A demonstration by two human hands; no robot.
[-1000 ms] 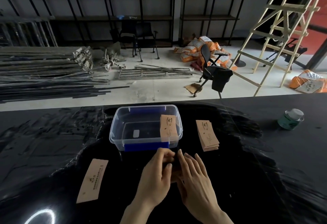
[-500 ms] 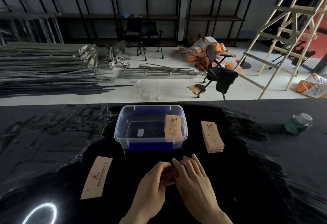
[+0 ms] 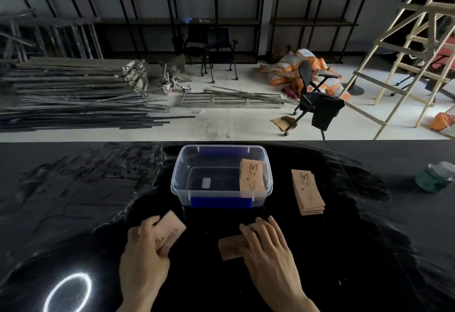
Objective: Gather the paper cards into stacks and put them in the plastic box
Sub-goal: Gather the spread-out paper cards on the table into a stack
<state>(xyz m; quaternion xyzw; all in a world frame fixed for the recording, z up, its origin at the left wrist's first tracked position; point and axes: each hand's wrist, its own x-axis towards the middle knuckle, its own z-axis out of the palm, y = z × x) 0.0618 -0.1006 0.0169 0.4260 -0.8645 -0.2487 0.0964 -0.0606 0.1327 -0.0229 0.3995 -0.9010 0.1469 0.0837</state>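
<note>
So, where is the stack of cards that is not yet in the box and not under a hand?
In the head view, the loose stack of cards lies on the black table, just right of the plastic box and beyond the right hand.

The right hand [image 3: 268, 247] hides most of a card stack [image 3: 231, 246].

Workshop or storeroom: stacked metal bars [image 3: 73, 97], wooden ladder [image 3: 406, 48], sacks [image 3: 288, 70], bare shelving [image 3: 172, 3].
</note>
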